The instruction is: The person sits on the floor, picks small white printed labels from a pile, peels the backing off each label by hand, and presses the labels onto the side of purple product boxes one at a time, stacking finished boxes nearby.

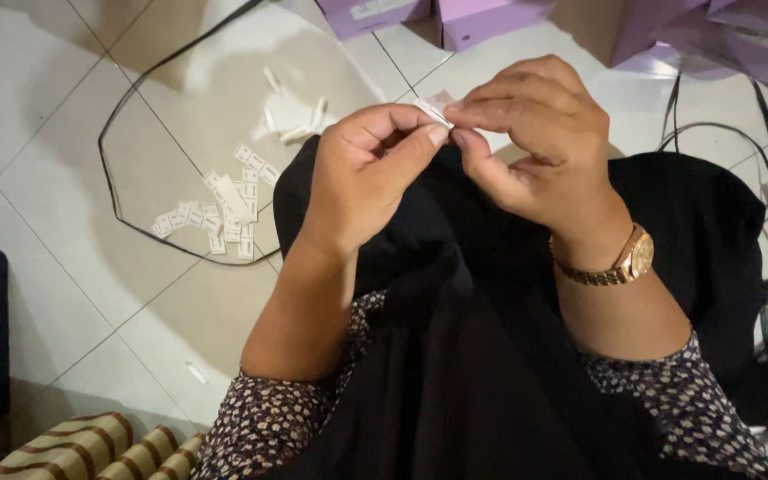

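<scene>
left hand [371, 169]: fingers pinching one edge of small white paper tag [436, 108] | right hand [535, 133]: fingers pinching its other edge | tag raised over black cloth lap [455, 356], close for fine work | spare white tags [220, 218] scattered on tiled floor [46, 178] within reach

Matt black cloth [455, 356]; small white paper label [436, 107]; shiny gold metal watch [628, 260]; smooth tile floor [64, 196]

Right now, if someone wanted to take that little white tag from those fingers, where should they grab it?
Probably by the free corner of the small white tag, which sticks up and away from the person. The left hand and right hand pinch its lower edge from both sides, so that top corner is the only bare part; coming from above looks best.
</scene>
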